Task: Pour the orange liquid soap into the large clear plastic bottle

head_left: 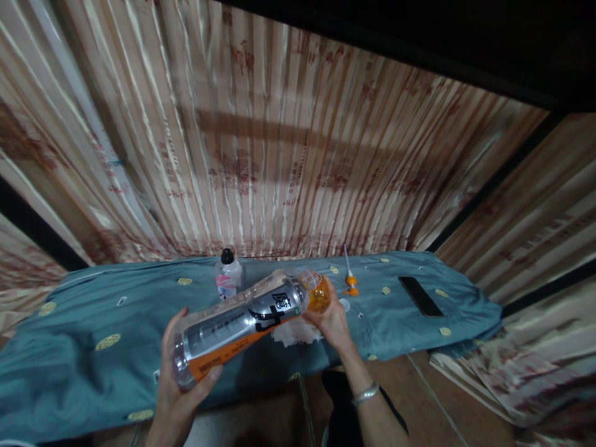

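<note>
My left hand (179,385) is wrapped round the base end of a large clear plastic drink bottle (242,326) with a silver and orange label. The bottle is tilted almost level, its neck end to the right. In my right hand (334,316) is a small orange see-through bottle (319,293). The mouths of the two bottles meet or nearly touch; the exact contact is hard to make out. Below them lies a crumpled white tissue (295,332). An orange pump head (351,282) with a long white tube and a small whitish cap (344,304) lie beyond my right hand.
A blue-green patterned sheet (112,366) covers the surface. A clear bottle with a black cap (228,276) stands at the back, and a black phone (420,296) lies on the right. Pleated curtains (279,155) hang behind and at the sides. A dark beam (442,43) crosses above.
</note>
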`<state>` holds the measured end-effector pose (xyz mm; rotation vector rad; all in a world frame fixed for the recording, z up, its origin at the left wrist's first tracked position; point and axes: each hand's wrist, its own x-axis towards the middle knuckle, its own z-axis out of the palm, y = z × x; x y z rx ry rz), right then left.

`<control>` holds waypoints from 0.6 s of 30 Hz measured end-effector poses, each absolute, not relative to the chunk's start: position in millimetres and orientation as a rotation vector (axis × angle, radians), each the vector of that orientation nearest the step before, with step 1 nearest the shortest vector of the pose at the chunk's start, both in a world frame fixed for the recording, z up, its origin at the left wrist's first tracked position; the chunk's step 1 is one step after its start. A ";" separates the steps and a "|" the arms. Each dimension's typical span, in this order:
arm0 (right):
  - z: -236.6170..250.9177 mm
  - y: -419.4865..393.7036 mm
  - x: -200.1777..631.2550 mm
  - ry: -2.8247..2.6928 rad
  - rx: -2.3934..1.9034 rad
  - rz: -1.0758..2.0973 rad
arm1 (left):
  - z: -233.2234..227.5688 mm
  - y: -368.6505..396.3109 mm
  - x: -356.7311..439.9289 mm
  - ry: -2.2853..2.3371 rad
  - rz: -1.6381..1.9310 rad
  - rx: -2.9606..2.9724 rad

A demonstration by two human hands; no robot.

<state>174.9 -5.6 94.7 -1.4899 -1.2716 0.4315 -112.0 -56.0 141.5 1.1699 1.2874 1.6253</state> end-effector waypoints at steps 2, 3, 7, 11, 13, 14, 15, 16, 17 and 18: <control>96.0 -5.3 174.3 -1.278 -1.477 0.433 | 141.2 -56.5 -112.3 1.299 1.637 1.168; 96.4 -5.2 173.9 -1.283 -1.475 0.437 | 141.1 -56.8 -112.4 1.298 1.641 1.164; 96.8 -5.3 172.4 -1.291 -1.496 0.435 | 142.3 -58.8 -112.1 1.290 1.636 1.147; 96.5 -6.6 171.2 -1.277 -1.476 0.440 | 146.3 -62.5 -110.4 1.333 1.622 1.176; 96.8 -7.4 170.6 -1.271 -1.474 0.451 | 148.8 -64.7 -109.5 1.342 1.603 1.163; 97.0 -7.7 170.3 -1.269 -1.471 0.454 | 150.1 -65.8 -109.1 1.339 1.594 1.148; 97.2 -7.9 169.9 -1.268 -1.468 0.452 | 151.3 -66.7 -109.0 1.335 1.584 1.133; 97.4 -8.1 169.5 -1.267 -1.465 0.447 | 152.4 -67.4 -109.0 1.331 1.577 1.124; 97.6 -8.3 169.0 -1.264 -1.460 0.439 | 153.4 -67.9 -109.3 1.332 1.572 1.122; 97.7 -8.5 168.6 -1.259 -1.459 0.431 | 154.2 -68.2 -109.7 1.337 1.568 1.126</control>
